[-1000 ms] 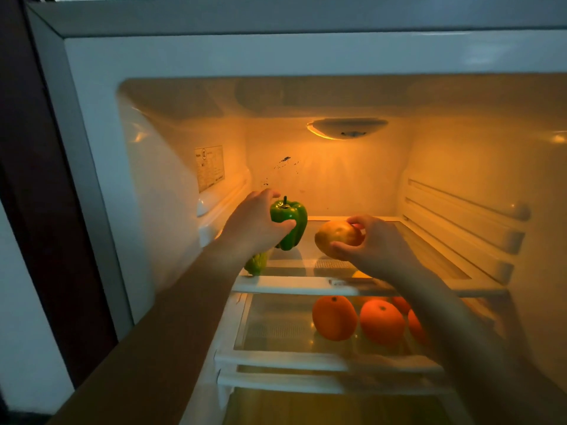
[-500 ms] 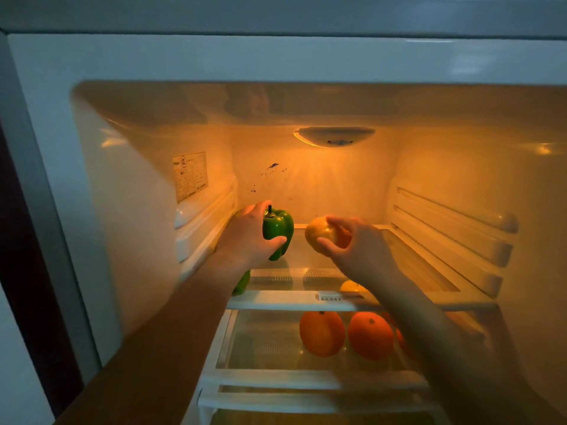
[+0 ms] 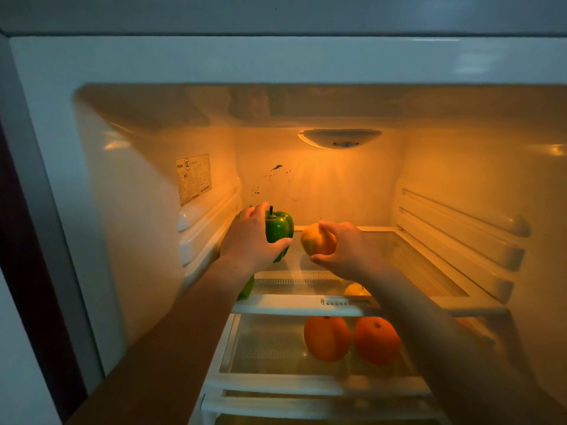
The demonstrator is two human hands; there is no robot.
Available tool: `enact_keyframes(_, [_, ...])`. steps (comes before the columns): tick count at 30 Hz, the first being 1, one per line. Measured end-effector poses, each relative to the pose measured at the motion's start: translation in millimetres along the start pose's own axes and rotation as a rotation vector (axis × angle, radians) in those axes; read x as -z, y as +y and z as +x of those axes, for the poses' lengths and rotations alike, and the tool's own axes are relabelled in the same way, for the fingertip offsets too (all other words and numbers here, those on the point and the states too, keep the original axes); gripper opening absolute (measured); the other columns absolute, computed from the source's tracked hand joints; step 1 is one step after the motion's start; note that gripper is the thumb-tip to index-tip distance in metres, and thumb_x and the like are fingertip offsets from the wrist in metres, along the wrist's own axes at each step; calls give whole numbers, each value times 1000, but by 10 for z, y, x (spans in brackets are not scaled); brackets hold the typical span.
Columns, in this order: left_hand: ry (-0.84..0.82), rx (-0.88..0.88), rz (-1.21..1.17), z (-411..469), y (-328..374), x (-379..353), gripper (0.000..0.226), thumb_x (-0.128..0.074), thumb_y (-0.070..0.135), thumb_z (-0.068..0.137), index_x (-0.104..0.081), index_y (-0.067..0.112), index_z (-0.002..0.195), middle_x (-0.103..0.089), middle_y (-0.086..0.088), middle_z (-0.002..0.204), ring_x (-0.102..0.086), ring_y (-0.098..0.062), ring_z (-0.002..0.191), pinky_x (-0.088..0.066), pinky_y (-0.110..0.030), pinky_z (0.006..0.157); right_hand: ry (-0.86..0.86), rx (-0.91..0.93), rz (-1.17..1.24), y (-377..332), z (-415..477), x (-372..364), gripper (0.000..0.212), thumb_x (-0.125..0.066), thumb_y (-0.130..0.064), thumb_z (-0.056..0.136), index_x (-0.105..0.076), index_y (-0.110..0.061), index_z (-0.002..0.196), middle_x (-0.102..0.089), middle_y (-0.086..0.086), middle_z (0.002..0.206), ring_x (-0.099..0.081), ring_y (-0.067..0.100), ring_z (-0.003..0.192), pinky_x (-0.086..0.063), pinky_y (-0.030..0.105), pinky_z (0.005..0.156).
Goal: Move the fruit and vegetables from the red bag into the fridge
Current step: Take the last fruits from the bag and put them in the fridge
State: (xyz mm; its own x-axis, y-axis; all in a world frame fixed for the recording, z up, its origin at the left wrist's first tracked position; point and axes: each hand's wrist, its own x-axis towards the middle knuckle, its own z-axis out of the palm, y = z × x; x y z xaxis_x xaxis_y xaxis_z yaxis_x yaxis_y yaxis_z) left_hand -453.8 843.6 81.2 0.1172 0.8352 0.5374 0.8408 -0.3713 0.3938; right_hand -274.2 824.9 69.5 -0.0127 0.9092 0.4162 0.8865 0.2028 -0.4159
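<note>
Both my arms reach into the open fridge, lit orange from inside. My left hand [image 3: 250, 239] grips a green bell pepper [image 3: 279, 228], stem up, over the left of the glass shelf [image 3: 383, 256]. My right hand [image 3: 346, 250] holds a yellow-orange round fruit [image 3: 316, 239] just above the middle of that shelf. Whether either item touches the glass I cannot tell. A second green item [image 3: 247, 286] shows under my left forearm. The red bag is out of view.
Two oranges [image 3: 326, 337] [image 3: 377, 340] lie on the lower shelf, with another partly hidden behind my right arm. A small yellow fruit [image 3: 356, 290] sits at the shelf's front edge. Rail ridges [image 3: 460, 228] line the right wall; a lamp [image 3: 340, 138] hangs at the back.
Both hands have pushed deeper into the fridge with the pepper and the round fruit, and my head has moved closer. The grips are unchanged.
</note>
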Motion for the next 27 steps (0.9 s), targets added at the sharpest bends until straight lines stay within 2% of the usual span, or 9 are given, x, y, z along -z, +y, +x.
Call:
enact_keyframes(7, [-25, 54, -34, -74, 51, 143, 80, -65, 47, 80, -25, 21, 144, -36, -4, 145, -41, -24, 129, -38, -37, 103, 107, 32, 13, 22, -193, 126, 70, -71, -42, 77, -40, -27, 138, -48, 2, 135, -47, 19, 118, -32, 23, 85])
enact_keyframes(10, [-12, 16, -54, -205, 106, 240, 73, -64, 45, 81, -30, 22, 141, -40, -2, 142, -42, -20, 126, -37, -30, 97, 197, 74, 54, 34, -419, 216, 62, -71, -41, 77, -47, -25, 132, -53, 0, 131, -49, 17, 115, -30, 20, 85])
enact_keyframes(13, [12, -48, -79, -458, 163, 320, 67, -64, 44, 81, -36, 23, 138, -44, 0, 136, -45, -11, 114, -33, -21, 86, 327, 133, 138, 62, -723, 258, 53, -73, -35, 76, -55, -23, 124, -59, -3, 121, -51, 9, 104, -31, 18, 82])
enact_keyframes(15, [24, -97, -91, -671, 188, 359, 63, -64, 43, 81, -40, 24, 136, -45, 2, 136, -43, -9, 113, -33, -20, 88, 385, 166, 193, 69, -945, 248, 49, -74, -31, 75, -58, -23, 120, -58, -9, 112, -49, 2, 98, -33, 16, 82])
enact_keyframes(19, [-15, -210, -56, -1119, 233, 353, 55, -62, 42, 83, -45, 26, 132, -42, 5, 139, -36, -6, 125, -25, -17, 98, 367, 197, 286, 114, -1364, 196, 45, -74, -31, 76, -59, -24, 118, -52, -16, 110, -51, 2, 101, -45, 25, 83])
enact_keyframes(21, [-33, -271, -59, -1341, 269, 337, 55, -62, 45, 82, -48, 24, 131, -44, 4, 139, -33, -1, 123, -21, -14, 99, 338, 203, 318, 164, -1556, 185, 44, -71, -37, 76, -60, -24, 117, -57, -12, 110, -53, 2, 101, -44, 23, 84])
enact_keyframes(24, [-84, -365, -88, -1661, 313, 321, 60, -53, 52, 76, -54, 17, 124, -52, -3, 130, -43, -5, 117, -32, -19, 96, 314, 180, 336, 240, -1863, 153, 42, -67, -36, 73, -61, -23, 112, -60, -11, 107, -54, -1, 97, -42, 15, 85])
enact_keyframes(27, [-140, -389, -136, -1985, 251, 222, 60, -50, 53, 74, -54, 18, 123, -55, -1, 126, -46, -9, 116, -30, -15, 98, 252, 148, 301, 308, -2244, 49, 39, -66, -38, 75, -62, -20, 109, -61, -11, 109, -54, -2, 100, -42, 11, 83])
